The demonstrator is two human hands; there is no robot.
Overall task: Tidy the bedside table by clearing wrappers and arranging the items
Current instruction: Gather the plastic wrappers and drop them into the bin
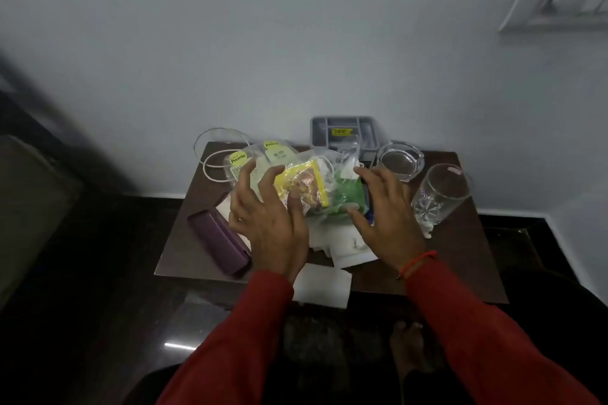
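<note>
The heap of plastic wrappers [306,181] lay at the middle of the brown bench [467,260], and every place here is told from that heap. Its long axis ran left to right, from the clear "Premia" bags [240,158] at its left end to the green packet [348,196] at its right end. The left hand [269,227] stood at the heap's left, fingers spread wide, fingertips touching or just over the yellow packet [304,189]. The right hand [386,217] stood at the heap's right, likewise spread and holding nothing, its thumb beside the green packet. Both hands bracketed the heap about equally near, so a two-handed gather seemed the likely move. Right of the heap stood a glass ashtray [399,159] and a drinking glass [439,194]; left lay a purple case [218,240]; behind, a grey tray [343,133].
</note>
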